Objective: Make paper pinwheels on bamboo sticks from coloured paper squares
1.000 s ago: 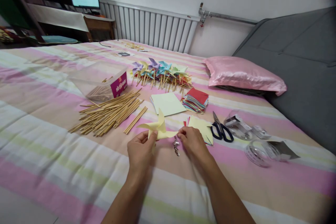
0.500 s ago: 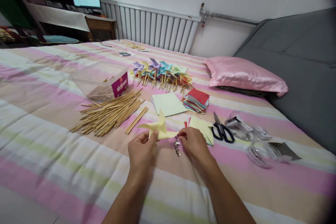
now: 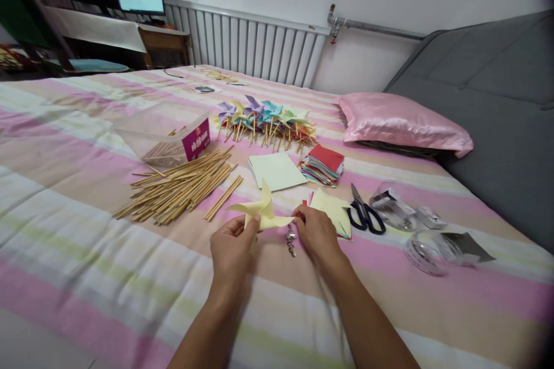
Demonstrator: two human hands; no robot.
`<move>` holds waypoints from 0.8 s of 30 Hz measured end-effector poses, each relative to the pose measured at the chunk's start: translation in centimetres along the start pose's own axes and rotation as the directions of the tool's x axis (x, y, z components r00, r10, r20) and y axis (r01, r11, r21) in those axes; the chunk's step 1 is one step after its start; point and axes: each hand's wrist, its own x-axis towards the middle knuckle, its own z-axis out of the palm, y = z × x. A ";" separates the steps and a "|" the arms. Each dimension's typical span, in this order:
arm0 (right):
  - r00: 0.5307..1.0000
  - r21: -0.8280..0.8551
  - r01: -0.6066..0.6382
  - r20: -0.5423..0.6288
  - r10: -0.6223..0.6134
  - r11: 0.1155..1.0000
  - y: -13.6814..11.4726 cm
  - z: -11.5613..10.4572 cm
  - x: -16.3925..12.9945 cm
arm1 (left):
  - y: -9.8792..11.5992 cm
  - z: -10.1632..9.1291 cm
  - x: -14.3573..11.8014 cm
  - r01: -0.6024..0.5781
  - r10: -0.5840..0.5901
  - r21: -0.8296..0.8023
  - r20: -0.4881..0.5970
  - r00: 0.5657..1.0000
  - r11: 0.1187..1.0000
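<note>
Pinching flimsy yellow paper pinwheel [image 3: 261,211] with left hand [image 3: 231,249] at 9 o'clock, right hand [image 3: 317,233] at 3; looking light, crushable, best gripped at blade edges.

A pile of wooden sticks [image 3: 179,187] lies left, by a clear plastic box [image 3: 167,135]. Farther off, finished pinwheels [image 3: 266,121]; right of centre, a coloured paper stack [image 3: 322,165], black scissors [image 3: 366,216], tape rolls [image 3: 426,251], and a pink pillow [image 3: 400,124].

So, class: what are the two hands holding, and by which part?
Both hold a yellow paper pinwheel: left hand near its centre, right hand at a blade tip.
</note>
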 end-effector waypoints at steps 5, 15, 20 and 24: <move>0.999 0.011 -0.006 -0.036 0.006 1.000 0.3 0.3 0.3 | 0.0 0.1 0.0 -0.003 0.003 0.009 -0.002 1.000 1.000; 0.994 -0.026 0.070 0.080 -0.068 0.997 0.4 -0.7 -0.2 | 0.1 0.1 0.0 -0.008 0.008 -0.001 -0.003 1.000 1.000; 0.989 -0.019 0.094 0.113 -0.091 0.995 0.2 -1.4 -0.6 | 0.3 0.1 -0.3 -0.012 0.012 0.000 -0.005 1.000 1.000; 0.995 -0.051 0.052 0.093 -0.047 0.997 -0.1 -1.4 -0.5 | 0.3 0.1 -0.2 -0.016 0.016 0.006 -0.005 1.000 1.000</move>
